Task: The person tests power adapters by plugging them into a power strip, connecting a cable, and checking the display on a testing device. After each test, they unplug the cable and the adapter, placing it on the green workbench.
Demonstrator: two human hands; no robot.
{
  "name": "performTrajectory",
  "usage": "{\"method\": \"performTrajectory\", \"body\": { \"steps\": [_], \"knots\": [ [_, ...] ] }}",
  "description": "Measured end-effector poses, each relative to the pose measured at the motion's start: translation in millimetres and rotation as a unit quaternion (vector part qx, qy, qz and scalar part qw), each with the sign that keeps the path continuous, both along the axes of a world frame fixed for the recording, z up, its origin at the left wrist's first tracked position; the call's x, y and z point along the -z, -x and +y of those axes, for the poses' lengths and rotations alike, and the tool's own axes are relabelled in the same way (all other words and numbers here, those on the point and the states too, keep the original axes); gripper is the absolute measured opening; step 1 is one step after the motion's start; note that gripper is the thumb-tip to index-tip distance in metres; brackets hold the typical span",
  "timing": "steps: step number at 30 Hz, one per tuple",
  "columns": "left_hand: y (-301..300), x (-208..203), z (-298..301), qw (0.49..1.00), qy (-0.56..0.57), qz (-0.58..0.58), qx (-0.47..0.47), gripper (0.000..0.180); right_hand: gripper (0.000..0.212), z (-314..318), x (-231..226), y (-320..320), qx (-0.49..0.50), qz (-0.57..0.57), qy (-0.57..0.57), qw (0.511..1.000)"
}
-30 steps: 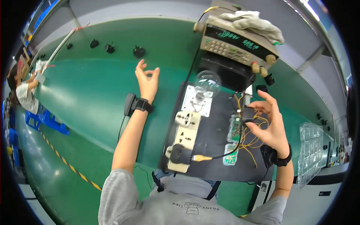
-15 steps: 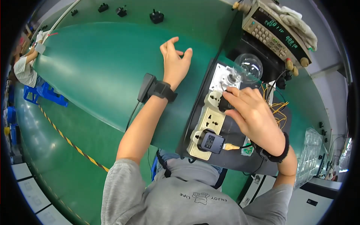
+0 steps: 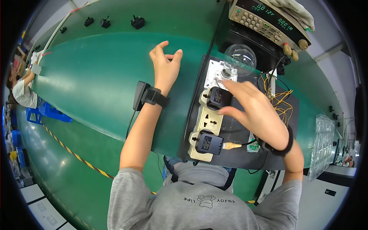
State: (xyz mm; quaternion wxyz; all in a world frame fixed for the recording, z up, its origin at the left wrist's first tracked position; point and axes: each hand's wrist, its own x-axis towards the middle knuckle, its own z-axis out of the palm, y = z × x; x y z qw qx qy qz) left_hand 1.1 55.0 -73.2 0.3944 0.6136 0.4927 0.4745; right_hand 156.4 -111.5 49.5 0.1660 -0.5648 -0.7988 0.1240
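Note:
My right hand (image 3: 255,109) is around a black power adapter (image 3: 221,98), thumb and fingers apart on either side of it. The adapter sits in the upper socket of a cream power strip (image 3: 210,121). A second black adapter (image 3: 209,143) is in the strip's lower socket, with a yellowish plug and black cable (image 3: 232,145) at its side. My left hand (image 3: 166,67) hovers over the green table mat, fingers loosely bent, holding nothing. A black strap with a box-like device (image 3: 142,96) is around the left wrist.
Beyond the strip are a white socket plate (image 3: 213,74) and a clear glass bulb (image 3: 240,59). A bench power supply (image 3: 264,25) stands at the back right. Yellow wires (image 3: 283,107) tangle at right. Several black plugs (image 3: 137,22) lie far left. A co-worker (image 3: 25,90) sits left.
My right fingers have spread and let go of the upper adapter, which stays in the strip. The whole view has shifted slightly. My left hand remains raised and empty.

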Motion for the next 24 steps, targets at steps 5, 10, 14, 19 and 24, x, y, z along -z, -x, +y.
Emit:
{"method": "performTrajectory", "body": {
  "steps": [5, 10, 14, 19, 24],
  "knots": [
    [4, 0, -2, 1.000, 0.007, 0.007, -0.006, 0.048, 0.040, -71, 5, -10, 0.009, 0.098, 0.069, 0.993],
    [-2, -1, -2, 0.999, -0.012, 0.044, -0.005, 0.047, 0.025, -94, 32, 7, 0.044, 0.121, -0.023, 0.991],
    [-4, -1, -3, 0.999, -0.014, 0.040, -0.012, 0.046, 0.023, -94, 34, 14, 0.047, 0.111, -0.075, 0.990],
    [-3, 4, -5, 0.997, -0.051, 0.058, -0.019, 0.045, 0.023, -98, 38, 12, 0.059, 0.129, -0.070, 0.987],
    [0, 6, -5, 0.996, -0.053, 0.071, -0.026, 0.043, 0.023, -98, 36, 12, 0.040, 0.127, -0.084, 0.988]
  ]
}}
